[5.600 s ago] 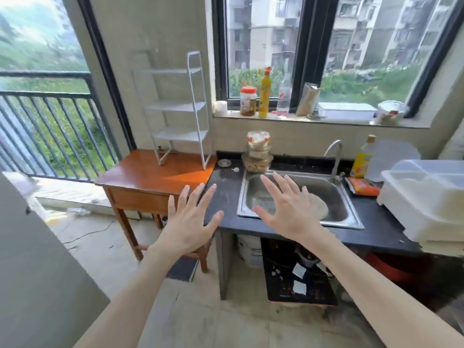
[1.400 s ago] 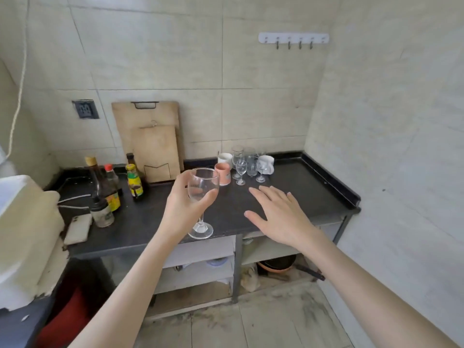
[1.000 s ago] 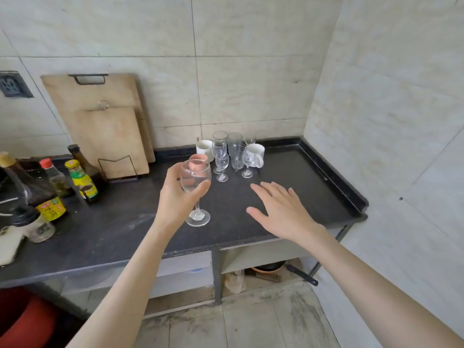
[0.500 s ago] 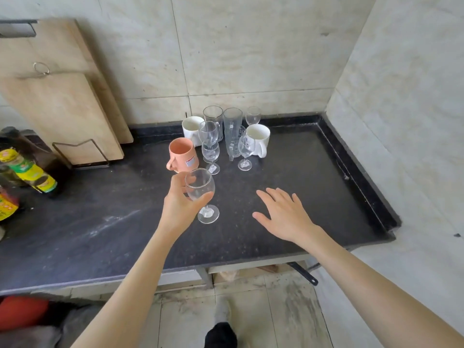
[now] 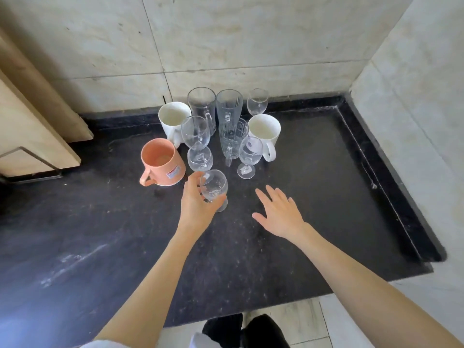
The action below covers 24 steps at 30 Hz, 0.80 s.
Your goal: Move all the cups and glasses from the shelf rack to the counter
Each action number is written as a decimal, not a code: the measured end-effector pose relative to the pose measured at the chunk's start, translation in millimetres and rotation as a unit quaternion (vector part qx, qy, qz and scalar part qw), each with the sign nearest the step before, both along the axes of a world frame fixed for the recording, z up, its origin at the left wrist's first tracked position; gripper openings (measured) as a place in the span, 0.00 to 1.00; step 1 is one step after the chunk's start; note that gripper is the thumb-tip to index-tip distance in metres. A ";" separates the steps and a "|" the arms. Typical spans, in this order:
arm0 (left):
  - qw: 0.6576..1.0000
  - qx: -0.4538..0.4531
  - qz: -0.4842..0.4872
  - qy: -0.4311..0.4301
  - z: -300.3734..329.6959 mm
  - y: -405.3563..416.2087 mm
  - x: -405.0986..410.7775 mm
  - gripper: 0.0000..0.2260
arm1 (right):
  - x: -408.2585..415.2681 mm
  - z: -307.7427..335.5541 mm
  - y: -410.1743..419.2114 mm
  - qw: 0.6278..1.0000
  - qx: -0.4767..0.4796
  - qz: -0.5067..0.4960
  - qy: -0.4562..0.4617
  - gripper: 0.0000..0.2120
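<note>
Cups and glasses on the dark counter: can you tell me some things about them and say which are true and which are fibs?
1. The left hand holds a wine glass. True.
2. The right hand holds a mug. False: it is open, fingers spread, holding nothing.
3. The orange mug lies on its side. False: it stands upright on the counter.
4. Two white mugs stand among the glasses. True.
5. The cutting boards are right of the glasses. False: they are to the left.
</note>
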<state>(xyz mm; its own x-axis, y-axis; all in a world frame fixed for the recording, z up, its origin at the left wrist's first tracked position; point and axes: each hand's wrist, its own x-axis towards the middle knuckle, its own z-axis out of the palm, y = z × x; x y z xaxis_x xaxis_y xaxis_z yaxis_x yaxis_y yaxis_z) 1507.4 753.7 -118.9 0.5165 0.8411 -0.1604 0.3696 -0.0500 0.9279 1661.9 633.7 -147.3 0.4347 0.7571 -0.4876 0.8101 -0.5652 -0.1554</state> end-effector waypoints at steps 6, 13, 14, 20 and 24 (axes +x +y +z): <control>1.000 -0.021 0.002 -0.016 -13.5 8.8 23.2 0.25 | 16.3 -27.2 18.8 0.999 -0.031 0.010 -0.008 0.39; 1.000 -0.001 0.006 -0.019 -22.5 10.0 31.4 0.27 | 17.4 -44.6 12.3 0.997 -0.075 0.006 0.019 0.43; 1.000 0.003 0.004 -0.019 -21.4 9.6 32.8 0.27 | 16.8 -44.5 12.8 0.997 -0.076 0.007 0.017 0.43; 1.000 0.019 0.006 -0.013 -24.7 5.2 37.4 0.26 | 16.1 -47.5 14.8 0.996 -0.084 0.003 0.009 0.44; 1.000 -0.008 0.020 0.012 -32.1 -1.9 37.0 0.27 | 15.9 -48.9 14.3 0.996 -0.084 0.001 0.011 0.43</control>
<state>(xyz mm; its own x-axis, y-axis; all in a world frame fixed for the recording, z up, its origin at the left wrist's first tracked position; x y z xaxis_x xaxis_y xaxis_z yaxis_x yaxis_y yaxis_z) 1544.3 751.8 -151.0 0.4776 0.8587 -0.1859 0.3933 -0.0197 0.9192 1677.8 648.0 -196.1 0.4212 0.6650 -0.6168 0.8086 -0.5833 -0.0767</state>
